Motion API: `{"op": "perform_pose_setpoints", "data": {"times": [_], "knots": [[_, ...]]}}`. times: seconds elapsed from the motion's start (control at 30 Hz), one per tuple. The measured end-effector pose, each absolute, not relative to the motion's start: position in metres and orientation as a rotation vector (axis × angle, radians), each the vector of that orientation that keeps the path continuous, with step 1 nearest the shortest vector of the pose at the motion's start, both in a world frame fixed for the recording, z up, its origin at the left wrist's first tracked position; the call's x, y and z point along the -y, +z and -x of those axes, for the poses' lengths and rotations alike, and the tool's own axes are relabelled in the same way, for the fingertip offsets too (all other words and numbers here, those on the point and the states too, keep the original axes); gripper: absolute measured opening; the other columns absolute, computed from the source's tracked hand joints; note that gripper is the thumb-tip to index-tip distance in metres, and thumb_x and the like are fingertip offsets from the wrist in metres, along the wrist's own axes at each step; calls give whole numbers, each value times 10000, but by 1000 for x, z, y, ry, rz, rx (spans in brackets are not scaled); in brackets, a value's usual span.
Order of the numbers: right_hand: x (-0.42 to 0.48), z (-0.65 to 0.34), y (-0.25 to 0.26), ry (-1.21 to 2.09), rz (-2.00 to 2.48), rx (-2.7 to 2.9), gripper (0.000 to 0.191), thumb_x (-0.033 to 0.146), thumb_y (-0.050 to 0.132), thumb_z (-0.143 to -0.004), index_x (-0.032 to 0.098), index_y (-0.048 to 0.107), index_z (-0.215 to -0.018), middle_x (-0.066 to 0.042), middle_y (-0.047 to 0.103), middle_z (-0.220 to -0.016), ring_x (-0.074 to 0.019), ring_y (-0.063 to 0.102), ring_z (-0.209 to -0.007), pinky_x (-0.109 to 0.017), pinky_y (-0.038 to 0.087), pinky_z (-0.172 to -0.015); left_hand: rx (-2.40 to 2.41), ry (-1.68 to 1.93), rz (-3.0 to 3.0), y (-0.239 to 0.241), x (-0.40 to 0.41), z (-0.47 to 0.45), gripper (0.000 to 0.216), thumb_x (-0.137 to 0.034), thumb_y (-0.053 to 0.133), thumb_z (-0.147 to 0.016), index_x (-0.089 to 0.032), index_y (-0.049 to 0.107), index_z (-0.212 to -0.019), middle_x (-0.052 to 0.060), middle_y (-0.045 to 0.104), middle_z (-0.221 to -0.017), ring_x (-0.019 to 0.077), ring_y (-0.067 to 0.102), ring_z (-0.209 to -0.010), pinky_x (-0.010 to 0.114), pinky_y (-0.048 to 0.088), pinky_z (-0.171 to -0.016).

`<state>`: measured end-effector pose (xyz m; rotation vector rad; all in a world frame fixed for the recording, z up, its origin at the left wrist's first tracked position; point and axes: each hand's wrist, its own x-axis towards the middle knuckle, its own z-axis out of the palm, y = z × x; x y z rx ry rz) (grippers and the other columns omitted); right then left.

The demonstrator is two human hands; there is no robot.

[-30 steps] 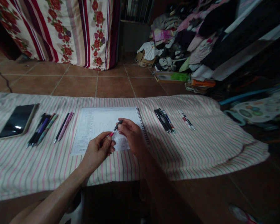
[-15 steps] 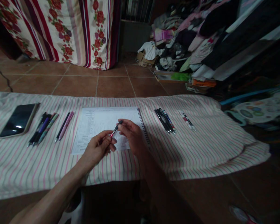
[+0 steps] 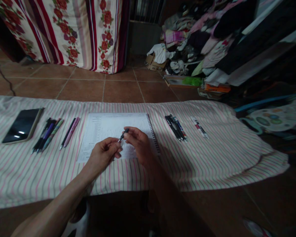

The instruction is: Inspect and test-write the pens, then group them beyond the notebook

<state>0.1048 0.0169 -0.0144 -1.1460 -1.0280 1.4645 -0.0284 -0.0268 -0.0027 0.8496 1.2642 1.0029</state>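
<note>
Both hands meet over a spiral-bound notebook point(image 3: 106, 126) that lies open on a striped cloth point(image 3: 212, 158). My left hand point(image 3: 103, 155) and my right hand point(image 3: 138, 143) pinch the two ends of a dark pen point(image 3: 123, 134). The pen's lower part is hidden inside my left fingers. Its black end sticks up between my right thumb and forefinger.
On the cloth to the left lie a phone point(image 3: 22, 125), a bunch of pens point(image 3: 47, 135) and two more pens point(image 3: 69, 132). To the right lie a group of dark pens point(image 3: 175, 127) and a white pen point(image 3: 199, 127). Behind are a tiled floor, a floral bed cover point(image 3: 71, 33) and a clothes heap point(image 3: 192, 42).
The pen's red part, visible between my hands earlier, is now hidden inside my left fingers. My hands have closed in on each other slightly. The view has shifted a little.
</note>
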Motion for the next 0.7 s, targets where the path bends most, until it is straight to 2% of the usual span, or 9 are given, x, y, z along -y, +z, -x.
{"op": "perform_pose_setpoints", "data": {"times": [0.2,0.37,0.7], "knots": [[-13,-105,-8,1487,1130,1063,277,270,672,-652,212,653,-922,-2,669,-805,-117,590,-698,-241,461,-624,-1374,979,-870,0,27,29,296,-416,643,-681,-144,588,-783,28,637,-590,66,469,-389,186,283,-370],[-14,-103,-9,1491,1132,1047,286,262,666,-643,216,649,-925,1,674,-800,-122,591,-696,-247,451,-623,-1405,1030,-825,4,28,27,269,-384,656,-642,-150,579,-750,8,621,-578,78,503,-413,184,318,-377],[-17,-104,-9,1463,1145,993,319,268,678,-627,218,645,-940,-13,684,-843,-130,589,-714,-257,454,-629,-1428,996,-899,0,28,29,258,-403,625,-671,-159,577,-741,-17,586,-519,59,433,-361,183,300,-374]]}}
